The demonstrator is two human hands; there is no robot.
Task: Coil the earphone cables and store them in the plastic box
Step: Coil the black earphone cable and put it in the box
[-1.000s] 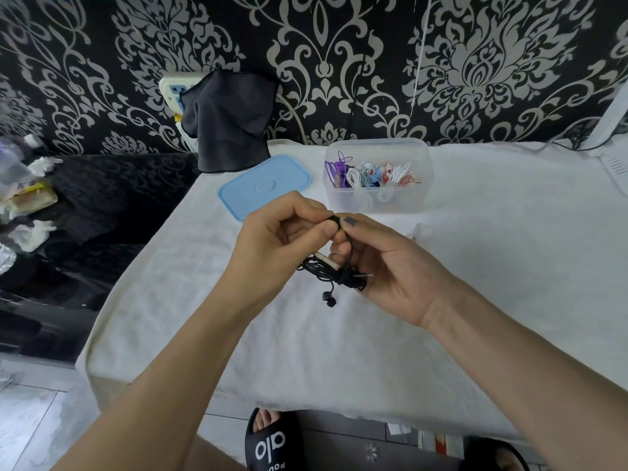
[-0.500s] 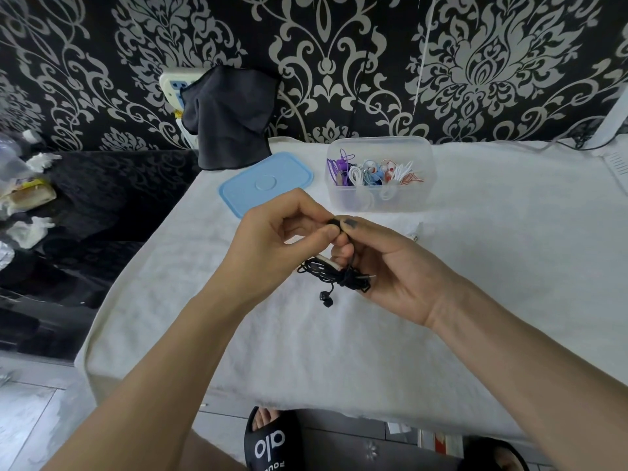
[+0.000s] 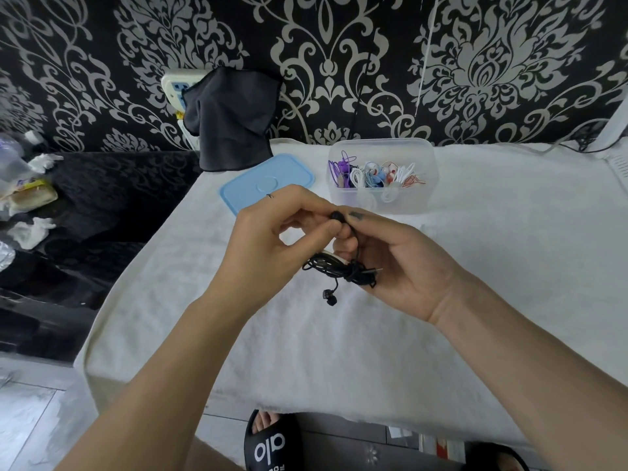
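A black earphone cable (image 3: 343, 270) is bundled into a small coil held above the white cloth. My right hand (image 3: 401, 263) grips the coil across its fingers. My left hand (image 3: 275, 236) pinches one black earbud at the top of the bundle, against my right fingertips. The other earbud (image 3: 329, 296) dangles below the coil. Behind my hands stands the clear plastic box (image 3: 421, 198), open, with several coiled purple, white, blue and pink earphones (image 3: 373, 173) inside.
The box's blue lid (image 3: 248, 188) lies flat left of it on the white cloth-covered table (image 3: 509, 266). A dark cloth (image 3: 231, 117) hangs over a wall socket behind. A dark surface with crumpled tissues (image 3: 29, 232) is on the left. Sandalled feet show below the table's front edge.
Both hands stay together with the coil in nearly the same place. The left fingers have shifted slightly on the top earbud.
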